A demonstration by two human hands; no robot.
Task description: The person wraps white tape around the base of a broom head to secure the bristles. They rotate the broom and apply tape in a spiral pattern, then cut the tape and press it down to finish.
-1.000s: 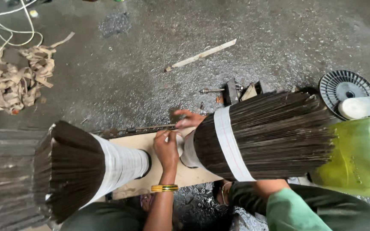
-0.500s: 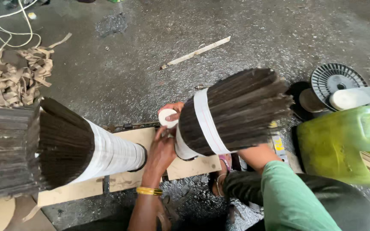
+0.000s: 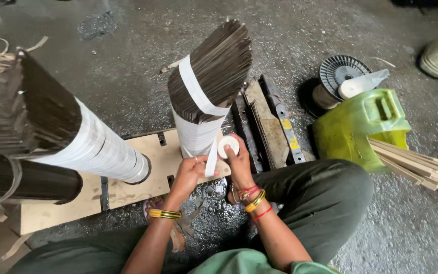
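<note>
White tape roll (image 3: 227, 146) pinched in right hand (image 3: 238, 165) | left hand (image 3: 191, 172) grips tape strip (image 3: 211, 160) | stick bundle (image 3: 209, 86) looks stiff, top-heavy, grab its wrapped base

The bundle of dark thin sticks (image 3: 210, 76) I am working on stands upright on the pale wooden board (image 3: 163, 162), leaning slightly away from me; its lower part is wrapped in white tape, and one loose white band crosses the flared upper part at a slant; the small white tape roll (image 3: 227, 146) sits just beside the bundle's base; a strip of tape (image 3: 211, 160) runs down from the wrapped part, hanging near the roll.
</note>
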